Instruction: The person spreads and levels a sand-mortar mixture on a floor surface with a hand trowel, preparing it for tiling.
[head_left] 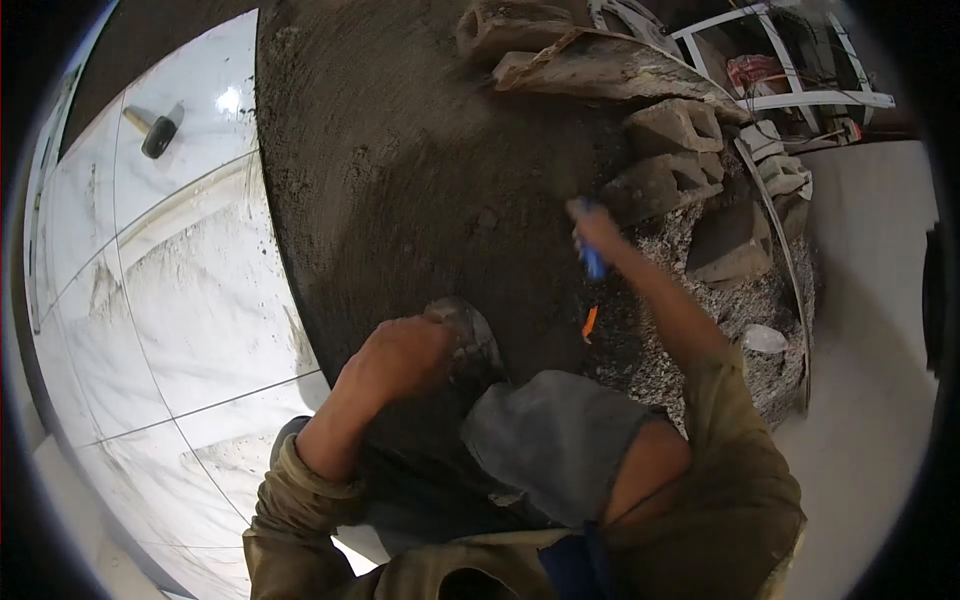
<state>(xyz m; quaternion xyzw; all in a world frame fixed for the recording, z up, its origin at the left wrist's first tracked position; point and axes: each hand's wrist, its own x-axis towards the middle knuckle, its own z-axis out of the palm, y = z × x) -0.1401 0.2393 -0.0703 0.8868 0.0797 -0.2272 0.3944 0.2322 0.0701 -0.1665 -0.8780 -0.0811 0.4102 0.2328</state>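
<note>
My left hand [405, 355] is closed at the lower middle, its fingers wrapped round something mostly hidden beneath them. Just right of it is a rounded grey metal-like piece [475, 340], smeared with mortar, near the dark mortar bed [400, 190]. On the right, my right hand [598, 232] is closed round a blue handle [593, 262] that points down towards me. The far end of that tool is blurred against the mortar. A small orange piece [590, 324] lies below the handle.
Pale tiles [200, 300] cover the left side, with a mallet [158, 135] on them. Concrete blocks [675, 128], a rough board [630, 70] and a white metal frame [820, 100] stand at the upper right. Gravel [650, 375] and a clear plastic piece [765, 338] lie right of my knee.
</note>
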